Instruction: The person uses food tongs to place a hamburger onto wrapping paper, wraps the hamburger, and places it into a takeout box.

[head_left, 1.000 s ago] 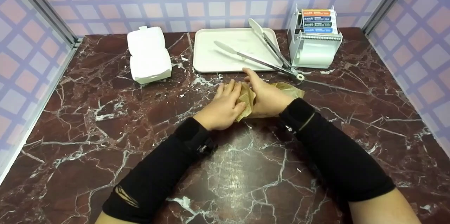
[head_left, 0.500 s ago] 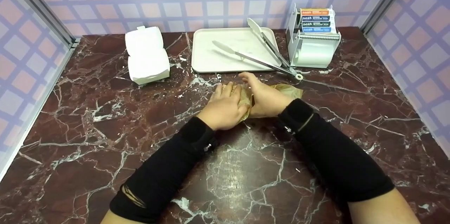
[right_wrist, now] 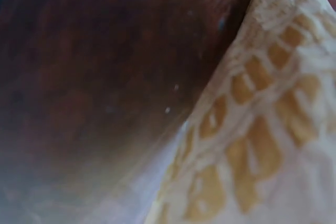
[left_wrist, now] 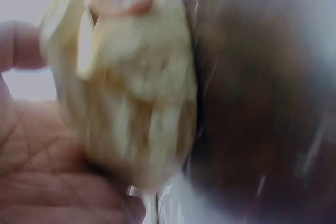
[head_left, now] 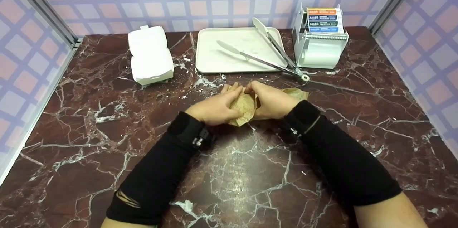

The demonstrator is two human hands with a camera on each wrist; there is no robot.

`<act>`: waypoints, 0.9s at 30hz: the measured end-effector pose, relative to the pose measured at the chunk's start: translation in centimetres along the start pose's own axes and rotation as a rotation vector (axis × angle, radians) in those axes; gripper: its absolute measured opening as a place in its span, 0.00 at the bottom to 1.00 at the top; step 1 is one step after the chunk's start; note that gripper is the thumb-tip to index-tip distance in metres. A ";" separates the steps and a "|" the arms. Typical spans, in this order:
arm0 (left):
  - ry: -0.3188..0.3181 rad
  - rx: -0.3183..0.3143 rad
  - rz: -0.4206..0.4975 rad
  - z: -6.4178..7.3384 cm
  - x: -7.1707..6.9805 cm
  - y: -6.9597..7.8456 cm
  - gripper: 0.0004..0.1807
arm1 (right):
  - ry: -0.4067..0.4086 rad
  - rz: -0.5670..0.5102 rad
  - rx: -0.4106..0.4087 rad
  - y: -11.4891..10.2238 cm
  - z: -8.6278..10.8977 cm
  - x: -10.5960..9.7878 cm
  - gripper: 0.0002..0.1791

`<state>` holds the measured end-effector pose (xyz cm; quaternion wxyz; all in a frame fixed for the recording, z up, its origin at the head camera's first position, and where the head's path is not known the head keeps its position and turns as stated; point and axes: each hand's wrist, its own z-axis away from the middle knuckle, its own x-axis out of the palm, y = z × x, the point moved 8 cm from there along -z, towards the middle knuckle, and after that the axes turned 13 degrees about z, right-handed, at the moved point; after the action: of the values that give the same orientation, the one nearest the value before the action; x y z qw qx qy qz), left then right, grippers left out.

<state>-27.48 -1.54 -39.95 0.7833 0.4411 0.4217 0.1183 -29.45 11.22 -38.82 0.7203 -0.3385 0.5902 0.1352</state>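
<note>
Left hand (head_left: 216, 108) and right hand (head_left: 273, 100) close together around a crinkled paper bundle (head_left: 244, 110) at the frame's centre, its wrapping seemingly well advanced; a loose paper end (head_left: 297, 94), right of centre, lies unfolded.

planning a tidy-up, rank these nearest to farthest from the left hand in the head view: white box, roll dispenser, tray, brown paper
1. Brown paper: against the left hand
2. Tray: beyond it, back middle
3. White box: back left
4. Roll dispenser: back right, farthest
</note>
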 end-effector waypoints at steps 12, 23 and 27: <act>0.057 0.000 -0.160 -1.2 0.0 0.1 0.57 | 0.019 -0.021 -0.029 0.0 0.0 0.0 0.44; 0.091 0.002 -0.266 -1.6 0.1 0.5 0.57 | 0.077 -0.072 -0.058 0.2 2.0 -1.8 0.33; 0.103 0.009 -0.292 -1.6 0.0 0.7 0.57 | 0.206 -0.037 -0.027 0.2 2.3 -2.9 0.16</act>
<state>-28.53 -0.18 -39.77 0.7676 0.3717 0.5216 0.0237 -28.60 13.45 -35.96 0.6536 -0.3709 0.6529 0.0945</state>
